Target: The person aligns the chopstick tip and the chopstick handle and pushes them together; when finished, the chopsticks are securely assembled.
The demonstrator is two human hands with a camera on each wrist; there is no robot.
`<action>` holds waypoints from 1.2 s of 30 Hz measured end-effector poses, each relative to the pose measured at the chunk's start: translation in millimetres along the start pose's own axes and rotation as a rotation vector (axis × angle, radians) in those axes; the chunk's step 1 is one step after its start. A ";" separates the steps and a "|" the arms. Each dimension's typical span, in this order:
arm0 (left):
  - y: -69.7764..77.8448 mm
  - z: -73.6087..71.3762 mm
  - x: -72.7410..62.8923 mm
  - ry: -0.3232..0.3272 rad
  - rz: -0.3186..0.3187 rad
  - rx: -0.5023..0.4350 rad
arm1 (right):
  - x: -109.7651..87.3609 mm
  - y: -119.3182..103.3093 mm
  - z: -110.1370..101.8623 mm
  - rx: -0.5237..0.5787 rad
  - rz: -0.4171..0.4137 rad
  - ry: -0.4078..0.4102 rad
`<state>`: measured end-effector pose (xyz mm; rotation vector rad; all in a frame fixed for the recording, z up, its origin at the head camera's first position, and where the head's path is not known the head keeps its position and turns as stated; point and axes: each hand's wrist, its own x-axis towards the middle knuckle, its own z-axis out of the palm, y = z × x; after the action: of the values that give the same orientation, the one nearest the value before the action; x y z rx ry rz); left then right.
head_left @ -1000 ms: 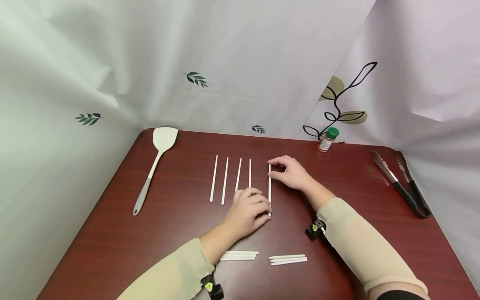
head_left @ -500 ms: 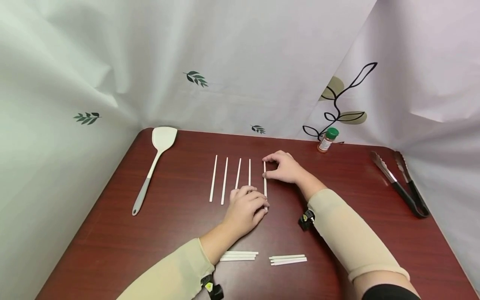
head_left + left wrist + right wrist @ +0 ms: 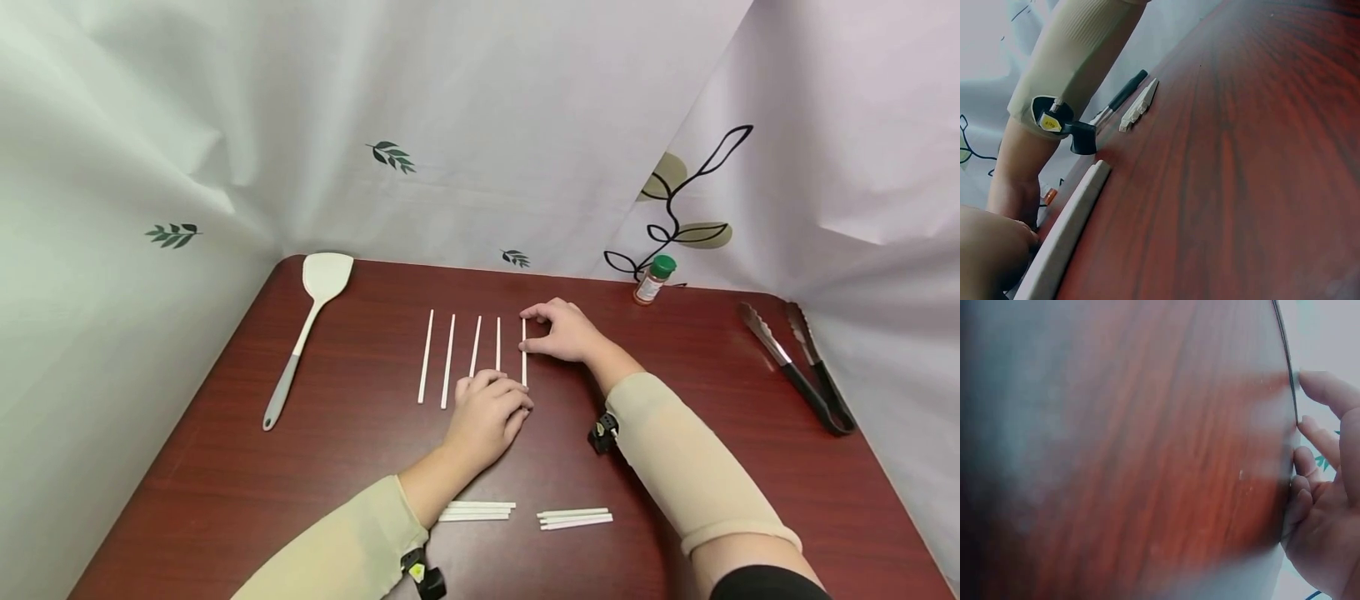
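Table (image 3: 675, 350): sticks (image 3: 448, 362) between spatula (image 3: 307, 334), tongs (image 3: 804, 389)

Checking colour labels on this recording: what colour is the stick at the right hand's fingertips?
White; the stick shows best in the head view.

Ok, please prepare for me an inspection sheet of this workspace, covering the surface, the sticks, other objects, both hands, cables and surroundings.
Surface: reddish-brown table, wood grain visible.
Job's things: five white sticks in a row; nearer, a left bundle partly hidden by the left arm, and a right bundle.
Clutter: spatula at left, green-capped jar at back, tongs at right.
Left hand: fingers at the near end of the rightmost stick; grip unclear.
Right hand: thumb and finger hold that stick near its far end.
Cables: nothing seen.
Surroundings: pale leaf-printed sheet behind and at both sides.
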<state>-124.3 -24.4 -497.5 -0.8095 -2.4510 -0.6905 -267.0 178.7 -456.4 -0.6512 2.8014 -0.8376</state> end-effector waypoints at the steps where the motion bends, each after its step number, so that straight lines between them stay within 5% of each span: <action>1: 0.2 -0.1 0.0 0.002 0.000 0.003 | -0.6 0.4 0.2 -0.002 -0.002 -0.002; 15: 1.6 -1.6 -0.6 0.010 0.005 -0.005 | -2.8 1.7 2.7 0.032 -0.008 0.021; 25: 3.3 -4.4 -0.6 -0.044 -0.046 -0.043 | -12.4 13.2 1.3 0.401 0.041 0.121; 36: 4.2 -6.2 -2.3 -0.013 -0.019 -0.090 | -43.7 25.0 12.7 0.467 0.004 0.306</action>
<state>-118.3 -26.1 -492.8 -0.8280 -2.4574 -0.8099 -233.6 210.6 -480.2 -0.4704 2.6853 -1.6414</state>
